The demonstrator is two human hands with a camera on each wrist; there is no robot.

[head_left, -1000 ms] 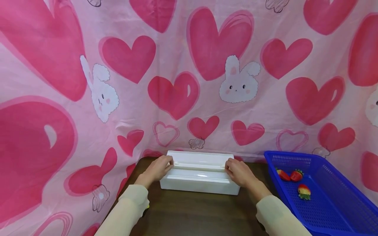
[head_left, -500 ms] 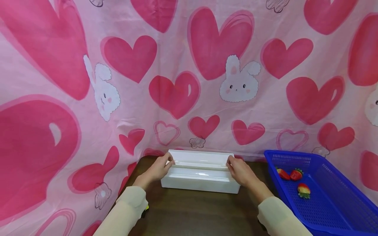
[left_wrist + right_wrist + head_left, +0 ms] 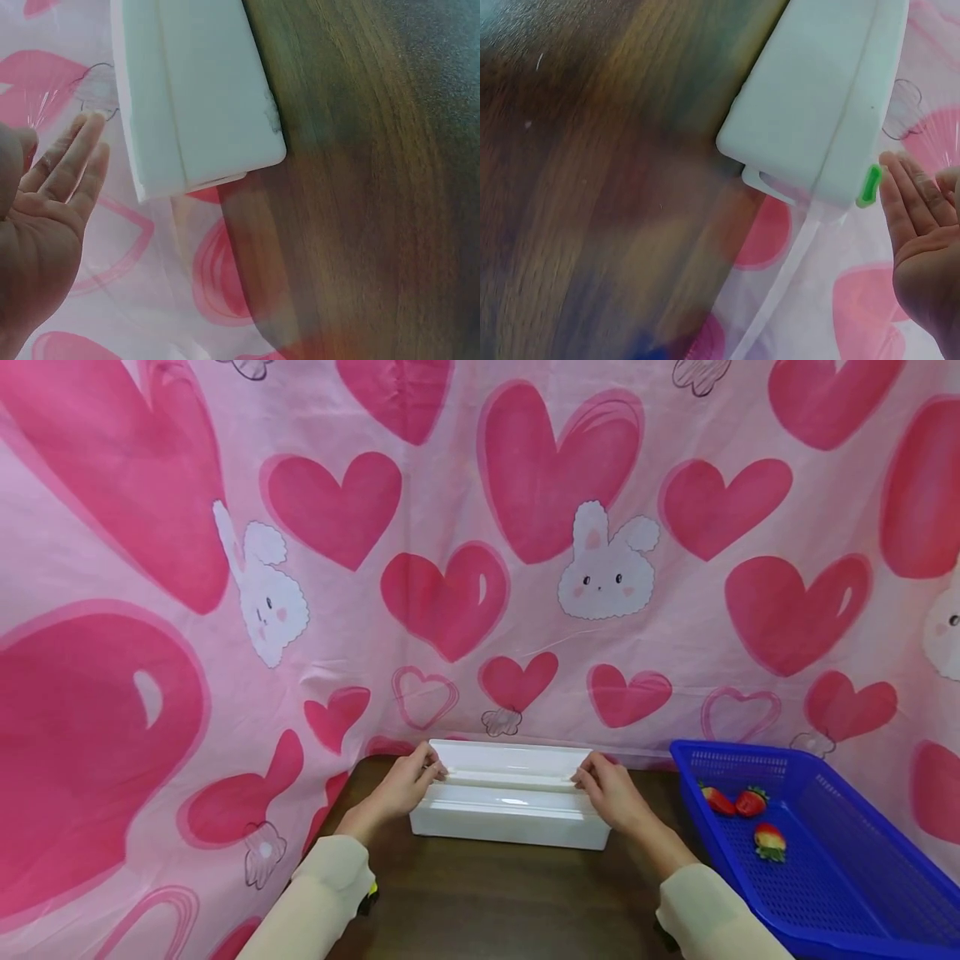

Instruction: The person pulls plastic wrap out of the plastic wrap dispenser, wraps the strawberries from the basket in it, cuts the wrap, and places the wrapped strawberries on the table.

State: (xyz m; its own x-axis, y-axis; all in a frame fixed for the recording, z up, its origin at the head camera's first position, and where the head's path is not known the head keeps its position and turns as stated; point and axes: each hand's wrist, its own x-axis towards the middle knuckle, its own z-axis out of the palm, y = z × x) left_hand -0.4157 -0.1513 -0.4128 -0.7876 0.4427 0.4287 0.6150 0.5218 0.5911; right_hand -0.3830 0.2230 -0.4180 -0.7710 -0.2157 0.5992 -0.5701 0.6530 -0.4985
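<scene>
Pinching what looks like clear film [image 3: 43, 105] between thumb and fingers of the left hand [image 3: 408, 779] and, likewise, of the right hand [image 3: 613, 789], at either end of a long white box [image 3: 510, 828]. Holding the other fingers out straight, as seen in both wrist views. As for the film: visible only as fine bright streaks by each pinch, hard to trace in between. Partly covering the left and right ends of the box in the head view. As for the box: set at the far middle of a dark wood-grained table [image 3: 510, 893], glossy, with its lid [image 3: 517, 758] raised along the far side. Marked by a grey scuff [image 3: 274, 112] at the left end and a green piece [image 3: 869, 186] at the right. Backed closely by pink fabric [image 3: 540, 635] printed with hearts and rabbits. Flanked on the right, beyond the right hand, by a blue basket [image 3: 840, 868] with three strawberries [image 3: 770, 841] towards its far left part.
</scene>
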